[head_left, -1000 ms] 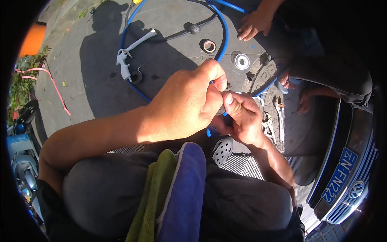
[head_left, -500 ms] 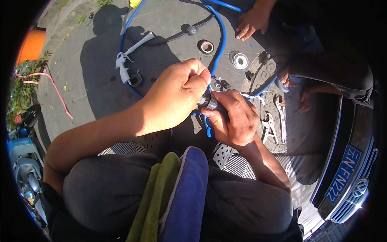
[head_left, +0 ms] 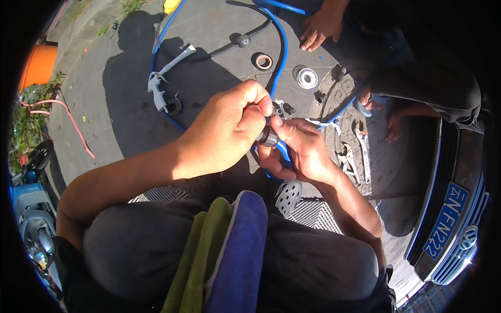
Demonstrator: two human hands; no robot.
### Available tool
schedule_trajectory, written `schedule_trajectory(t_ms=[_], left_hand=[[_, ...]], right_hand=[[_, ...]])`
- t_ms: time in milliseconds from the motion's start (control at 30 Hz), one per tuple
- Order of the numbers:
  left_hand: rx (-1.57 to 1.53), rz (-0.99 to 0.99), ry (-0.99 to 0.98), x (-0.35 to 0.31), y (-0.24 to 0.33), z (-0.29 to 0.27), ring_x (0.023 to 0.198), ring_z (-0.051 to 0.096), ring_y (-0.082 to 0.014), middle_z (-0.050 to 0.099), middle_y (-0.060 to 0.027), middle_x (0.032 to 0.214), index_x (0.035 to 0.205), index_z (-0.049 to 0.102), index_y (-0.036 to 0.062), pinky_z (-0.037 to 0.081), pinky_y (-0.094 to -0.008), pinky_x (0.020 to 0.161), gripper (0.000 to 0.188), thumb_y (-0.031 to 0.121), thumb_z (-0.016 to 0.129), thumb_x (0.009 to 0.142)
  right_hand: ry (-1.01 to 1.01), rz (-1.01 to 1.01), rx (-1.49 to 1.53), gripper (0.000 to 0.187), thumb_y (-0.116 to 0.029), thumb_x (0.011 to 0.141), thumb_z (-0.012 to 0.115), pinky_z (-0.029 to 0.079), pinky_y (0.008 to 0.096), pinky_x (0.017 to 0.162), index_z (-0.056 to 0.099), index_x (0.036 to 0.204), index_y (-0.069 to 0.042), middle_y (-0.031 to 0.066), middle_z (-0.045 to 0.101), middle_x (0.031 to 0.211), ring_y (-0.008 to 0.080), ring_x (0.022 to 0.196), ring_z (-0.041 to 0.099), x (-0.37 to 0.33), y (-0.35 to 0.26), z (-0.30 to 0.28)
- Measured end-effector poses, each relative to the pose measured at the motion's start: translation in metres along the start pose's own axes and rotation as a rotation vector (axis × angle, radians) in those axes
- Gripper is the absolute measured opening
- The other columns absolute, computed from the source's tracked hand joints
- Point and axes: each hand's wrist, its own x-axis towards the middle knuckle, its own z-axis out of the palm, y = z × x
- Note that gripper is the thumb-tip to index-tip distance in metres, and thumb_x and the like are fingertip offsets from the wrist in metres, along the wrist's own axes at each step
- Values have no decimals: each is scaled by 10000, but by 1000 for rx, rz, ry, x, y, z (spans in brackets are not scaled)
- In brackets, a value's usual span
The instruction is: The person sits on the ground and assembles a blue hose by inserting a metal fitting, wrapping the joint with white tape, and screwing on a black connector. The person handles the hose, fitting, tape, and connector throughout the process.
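Between my two hands is a dark, ribbed, cylindrical hose fitting (head_left: 269,137). My left hand (head_left: 225,128) is closed in a fist at its left end, thumb and forefinger pressed together; that end is hidden behind the hand. From the other side my right hand (head_left: 309,151) grips the fitting, thumb on top and fingers curled underneath. A blue hose (head_left: 283,150) shows just below the fitting, beside the right palm. Beyond my hands, small metal parts (head_left: 282,108) lie on the ground, partly covered by the fingers.
Farther left lies a grey spray gun (head_left: 158,88). Tape rolls (head_left: 308,79), locking pliers (head_left: 348,160) and an adjustable wrench (head_left: 364,151) are on the ground. Another person's hand (head_left: 321,28) rests at the far right. A car bumper (head_left: 443,208) stands right; towels (head_left: 235,250) lie on my lap.
My right hand has turned on the fitting: its thumb now points up along the top, and the fingers show curled below. My left hand stays nearly in place.
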Motion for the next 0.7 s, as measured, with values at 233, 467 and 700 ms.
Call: schedule_trajectory(t_ms=[233, 467, 700], left_hand=[[-274, -327, 39, 4, 3, -6, 627, 380, -27, 444, 46, 767, 1005, 575, 85, 341, -233, 497, 125, 61, 453, 1009], [-163, -156, 43, -4, 7, 4, 686, 391, -26, 475, 44, 808, 1004, 566, 73, 363, -230, 533, 141, 35, 430, 1006], [34, 155, -7, -3, -3, 3, 711, 436, -36, 510, 33, 820, 1019, 567, 53, 398, -232, 611, 175, -39, 421, 995]], right_hand=[[337, -1067, -1103, 453, -207, 850, 890, 545, 344, 548, 643, 1154, 22, 143, 656, 956, 298, 655, 683, 6, 20, -5], [291, -1027, -910, 235, -172, 997, 736, 496, 376, 509, 652, 1063, 38, 140, 642, 815, 299, 582, 633, 6, 23, 3], [74, 81, 289, 477, -407, 1119, 557, 403, 274, 411, 636, 900, 10, 89, 597, 642, 139, 513, 537, 2, -5, 11]])
